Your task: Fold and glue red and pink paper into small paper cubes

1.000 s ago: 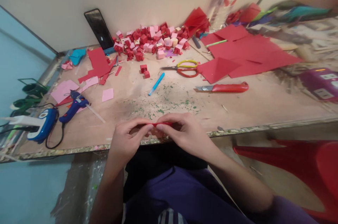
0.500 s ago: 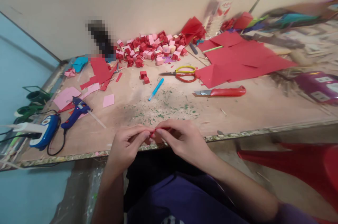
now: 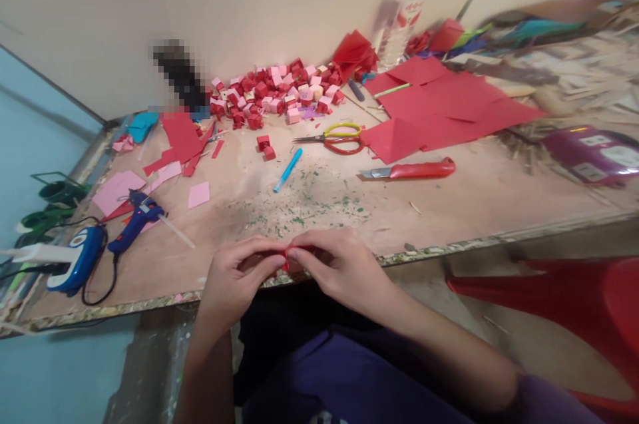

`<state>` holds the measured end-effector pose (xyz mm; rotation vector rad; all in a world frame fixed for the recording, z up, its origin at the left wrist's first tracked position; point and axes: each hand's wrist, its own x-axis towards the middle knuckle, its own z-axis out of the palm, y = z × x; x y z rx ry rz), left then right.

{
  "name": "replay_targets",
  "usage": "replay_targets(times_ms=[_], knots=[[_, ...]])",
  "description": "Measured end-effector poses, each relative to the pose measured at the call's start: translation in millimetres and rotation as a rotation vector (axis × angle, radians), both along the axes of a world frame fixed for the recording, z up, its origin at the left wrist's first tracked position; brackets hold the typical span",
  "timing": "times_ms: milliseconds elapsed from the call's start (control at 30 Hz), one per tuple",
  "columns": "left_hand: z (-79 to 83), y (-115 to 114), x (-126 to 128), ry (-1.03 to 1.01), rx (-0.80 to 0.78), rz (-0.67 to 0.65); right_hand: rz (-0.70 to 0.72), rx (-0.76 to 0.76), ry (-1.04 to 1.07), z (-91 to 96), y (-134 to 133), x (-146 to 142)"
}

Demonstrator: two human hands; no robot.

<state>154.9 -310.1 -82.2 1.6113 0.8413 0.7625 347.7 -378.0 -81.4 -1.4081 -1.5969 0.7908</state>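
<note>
Close to the table's front edge, my left hand (image 3: 239, 274) and my right hand (image 3: 339, 264) meet fingertip to fingertip. Between them they pinch a small piece of red paper (image 3: 286, 259), mostly covered by my fingers. Green specks (image 3: 309, 204) lie scattered on the wood just beyond my hands. Past those are a blue pen (image 3: 288, 170), scissors with yellow and red handles (image 3: 339, 138) and a red utility knife (image 3: 409, 170) with its blade out. Two small red paper cubes (image 3: 266, 148) sit left of the scissors.
A heap of red and pink paper cubes (image 3: 274, 94) stands against the wall. Red paper sheets (image 3: 439, 108) and a plastic bottle (image 3: 404, 18) are at the back right. On the left lie a blue glue gun (image 3: 137, 217), its cord, and a blue power strip (image 3: 84, 261). A red chair (image 3: 574, 297) stands at right.
The red paper shows a little more between my fingertips, and my hands have shifted slightly against each other. The whole view has turned a little; the things on the table stay put.
</note>
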Motion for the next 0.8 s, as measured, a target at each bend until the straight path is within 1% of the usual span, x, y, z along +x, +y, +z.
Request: replay_targets(times_ms=[133,267,467,533,633,700,800], knots=[[0.0,0.6,-0.7,-0.012,0.007,-0.005,0.024,0.021,-0.004,-0.7,0.1,-0.3],[-0.4,0.1,-2.7,0.007,0.025,0.014,0.038,0.01,-0.002,-2.1,0.8,-0.2],[-0.4,-0.9,-0.7,0.002,0.124,0.029,0.014,-0.017,0.03,-4.3,0.4,0.8],[-1.5,-0.2,1.1,-0.002,0.149,0.057,0.042,-0.028,0.031,-3.1,0.8,0.9],[-3.9,1.2,3.1,-0.04,0.157,0.103,0.13,-0.045,-0.036,-0.3,2.9,0.8],[-5.4,1.7,4.0,-0.069,0.139,0.129,0.169,-0.065,-0.071,1.5,4.8,1.0],[-6.6,1.3,5.1,-0.117,0.088,0.169,0.174,-0.11,-0.022,3.5,6.8,2.3]])
